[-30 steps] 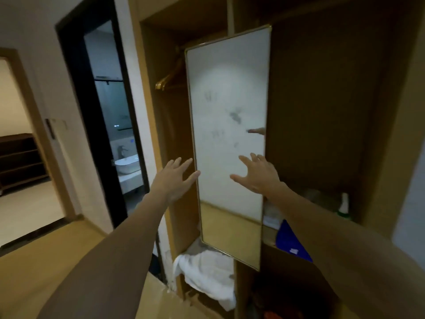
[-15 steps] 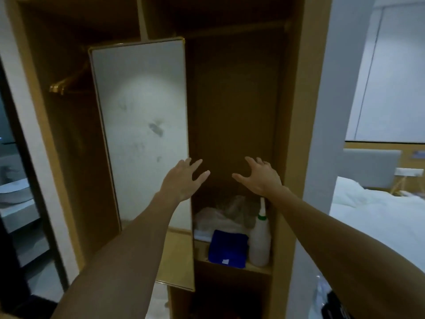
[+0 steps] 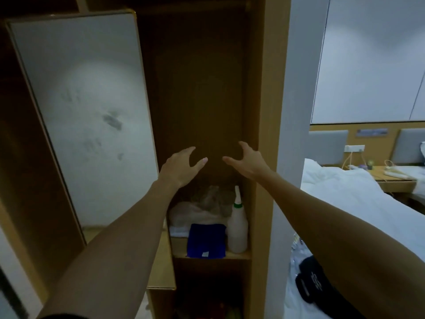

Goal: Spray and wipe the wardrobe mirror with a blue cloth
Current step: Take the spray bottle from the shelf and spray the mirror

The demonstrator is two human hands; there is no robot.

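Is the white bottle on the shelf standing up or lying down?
Standing up. The spray bottle rests on its base on the shelf, nozzle pointing up, beside the blue cloth.

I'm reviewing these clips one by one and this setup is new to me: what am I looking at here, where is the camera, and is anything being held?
There is no machine here. A camera worn on a person's head looks forward and down, so the two bare arms are theirs. The left hand and right hand hover open in front of a wardrobe, holding nothing. On its shelf lie a folded blue cloth and, to its right, an upright white bottle. The smudged mirror stands to the left. A bed shows on the right.
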